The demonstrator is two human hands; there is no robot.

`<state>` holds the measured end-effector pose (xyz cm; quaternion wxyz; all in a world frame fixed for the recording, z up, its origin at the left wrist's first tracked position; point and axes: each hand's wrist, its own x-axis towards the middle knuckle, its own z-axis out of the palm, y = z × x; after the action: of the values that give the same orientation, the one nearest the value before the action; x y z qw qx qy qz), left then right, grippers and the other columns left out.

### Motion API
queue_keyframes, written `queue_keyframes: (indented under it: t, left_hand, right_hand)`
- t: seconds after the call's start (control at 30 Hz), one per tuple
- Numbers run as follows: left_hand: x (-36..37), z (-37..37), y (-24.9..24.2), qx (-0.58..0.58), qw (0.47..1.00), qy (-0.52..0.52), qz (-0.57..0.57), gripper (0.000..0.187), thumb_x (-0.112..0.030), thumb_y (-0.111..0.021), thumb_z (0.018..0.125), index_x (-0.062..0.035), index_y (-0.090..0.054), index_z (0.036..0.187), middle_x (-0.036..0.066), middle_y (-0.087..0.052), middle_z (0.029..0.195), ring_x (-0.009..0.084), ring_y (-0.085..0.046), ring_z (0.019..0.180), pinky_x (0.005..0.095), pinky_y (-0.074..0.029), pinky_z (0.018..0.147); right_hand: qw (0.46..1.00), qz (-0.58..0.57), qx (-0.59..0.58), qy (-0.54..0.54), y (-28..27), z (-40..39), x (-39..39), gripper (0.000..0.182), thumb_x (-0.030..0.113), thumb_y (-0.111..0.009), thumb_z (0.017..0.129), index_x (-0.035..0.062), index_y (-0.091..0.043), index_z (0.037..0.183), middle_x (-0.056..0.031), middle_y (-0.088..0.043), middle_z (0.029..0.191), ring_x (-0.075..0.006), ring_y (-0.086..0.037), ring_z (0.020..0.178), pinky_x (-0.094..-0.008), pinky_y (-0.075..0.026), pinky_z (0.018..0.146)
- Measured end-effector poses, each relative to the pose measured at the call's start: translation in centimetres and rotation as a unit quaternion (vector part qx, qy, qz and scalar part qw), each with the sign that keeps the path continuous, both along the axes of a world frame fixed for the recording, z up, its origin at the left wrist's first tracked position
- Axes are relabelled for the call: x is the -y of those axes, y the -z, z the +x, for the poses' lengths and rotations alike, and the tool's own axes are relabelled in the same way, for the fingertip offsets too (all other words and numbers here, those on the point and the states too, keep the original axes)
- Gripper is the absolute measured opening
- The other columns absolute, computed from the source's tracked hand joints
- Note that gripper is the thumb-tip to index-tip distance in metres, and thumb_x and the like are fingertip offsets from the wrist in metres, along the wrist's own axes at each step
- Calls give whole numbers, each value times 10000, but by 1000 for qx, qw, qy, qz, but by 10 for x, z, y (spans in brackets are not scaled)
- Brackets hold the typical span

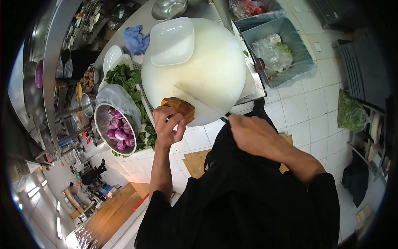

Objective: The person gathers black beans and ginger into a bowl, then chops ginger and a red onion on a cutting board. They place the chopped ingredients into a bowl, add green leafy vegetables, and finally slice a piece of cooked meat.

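Observation:
A brown, rough-skinned piece of food (184, 110) lies at the near left edge of the round white cutting board (215, 54). My left hand (168, 124) grips it, thumb and fingers bent around its near side. A knife (199, 99) is in my right hand (253, 135), which is closed around the dark handle at the board's near edge. The blade lies over the board to the right of the food, its tip pointing up and left. A white rectangular dish (172, 41) rests on the board's far left part.
Left of the board stand a colander of purple onions (115, 129), leafy greens (134, 89) and a blue cloth (136, 40). A metal bowl (169, 9) is behind. Grey bins (286, 74) stand at the right. Another person (89, 176) is far off, lower left.

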<state>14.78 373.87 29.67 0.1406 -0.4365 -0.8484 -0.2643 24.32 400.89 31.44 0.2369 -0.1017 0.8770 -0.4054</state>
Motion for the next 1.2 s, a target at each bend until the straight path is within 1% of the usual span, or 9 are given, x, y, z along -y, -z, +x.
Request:
queue_keyframes:
  t: [0.13,0.17,0.67,0.8,0.87,0.93,1.07,1.13,1.2]
  left_hand:
    - [-6,-6,5,17,1000,10,-3,127,-55,-678,643,-77,-631,759,75,-563,860,279,-522,803,394,-416,750]
    - [-6,-6,7,21,1000,10,-1,124,-58,-672,642,-77,-628,757,77,-561,859,279,-518,803,396,-414,750]
    - [-11,-5,11,24,1000,9,1,67,-99,-647,712,-64,-605,750,89,-561,826,281,-513,789,402,-437,726]
    - [-14,-8,9,17,1000,10,-9,78,-112,-645,738,-51,-606,765,95,-562,811,285,-524,777,410,-443,730]
    - [-16,-10,4,19,1000,19,-16,81,-109,-660,737,-51,-620,780,95,-578,826,287,-535,782,413,-454,738]
    - [-16,-10,1,23,999,23,-14,88,-104,-664,731,-48,-620,782,99,-584,828,293,-542,796,418,-458,745]
    - [-12,-8,-6,11,1000,1,6,127,-153,-655,766,-39,-631,816,112,-602,848,296,-546,799,432,-457,755]
    - [-14,-8,-10,3,1000,-6,21,148,-169,-646,783,-28,-632,826,120,-604,849,293,-547,799,433,-454,757]
    - [-20,-8,-14,-5,998,-30,54,150,-158,-640,784,-16,-632,831,127,-606,846,289,-548,802,418,-454,753]
  right_hand:
    - [998,-10,-60,-17,-24,4,14,117,20,-489,830,-68,-480,907,-208,-592,733,-383,-634,602,-456,-523,517]
    - [996,-1,-86,-21,-27,8,10,111,15,-504,813,-75,-481,874,-194,-582,705,-337,-616,507,-421,-501,431]
    - [991,-123,2,-45,-16,-3,-17,75,-6,-492,810,-62,-450,837,-207,-565,651,-367,-601,509,-439,-482,431]
    - [994,-73,61,-48,-30,7,-44,137,80,-522,882,-23,-442,841,-189,-580,685,-404,-628,677,-461,-497,571]
    - [995,-63,64,-35,-33,21,-73,185,119,-573,890,-32,-479,940,-184,-602,738,-404,-623,713,-465,-486,618]
    - [991,-79,93,46,-53,37,-110,222,46,-598,802,-32,-495,982,-177,-614,716,-388,-624,663,-438,-488,583]
    - [980,-46,58,185,-56,89,-151,291,41,-613,774,-20,-489,1029,-166,-579,692,-384,-574,611,-407,-469,579]
    - [898,-120,107,411,-36,101,-152,352,31,-573,759,-27,-484,1095,-189,-568,727,-377,-549,633,-364,-470,625]
    - [905,-93,61,411,-14,83,-156,416,8,-533,756,-36,-480,1166,-243,-610,869,-409,-596,798,-397,-485,737]
